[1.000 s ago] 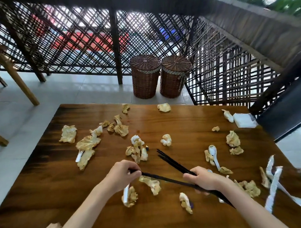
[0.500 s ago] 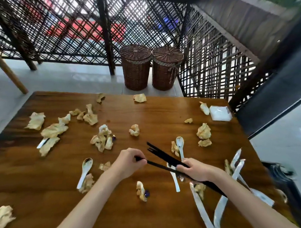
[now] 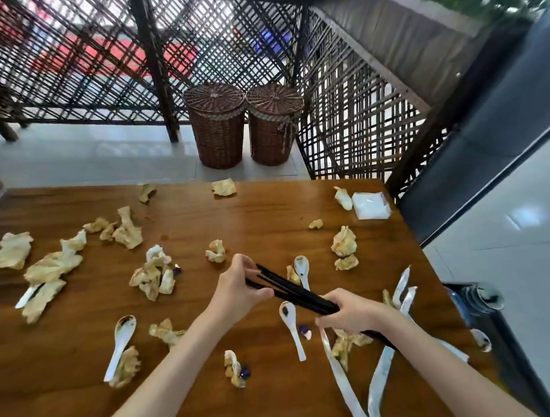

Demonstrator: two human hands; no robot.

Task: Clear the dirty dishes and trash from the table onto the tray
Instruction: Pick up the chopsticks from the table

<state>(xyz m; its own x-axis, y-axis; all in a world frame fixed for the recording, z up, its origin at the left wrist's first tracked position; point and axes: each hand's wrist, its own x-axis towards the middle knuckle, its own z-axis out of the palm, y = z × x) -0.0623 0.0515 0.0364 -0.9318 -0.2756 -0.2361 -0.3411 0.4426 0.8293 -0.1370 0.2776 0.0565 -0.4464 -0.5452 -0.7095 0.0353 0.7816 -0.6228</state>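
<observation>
Nearest me, my right hand (image 3: 349, 311) clasps the bundle of black chopsticks (image 3: 297, 295) above the wooden table (image 3: 268, 221). Just left, my left hand (image 3: 236, 287) pinches their far tips. Beyond, white spoons (image 3: 301, 266) and crumpled napkins (image 3: 343, 245) lie scattered.
</observation>
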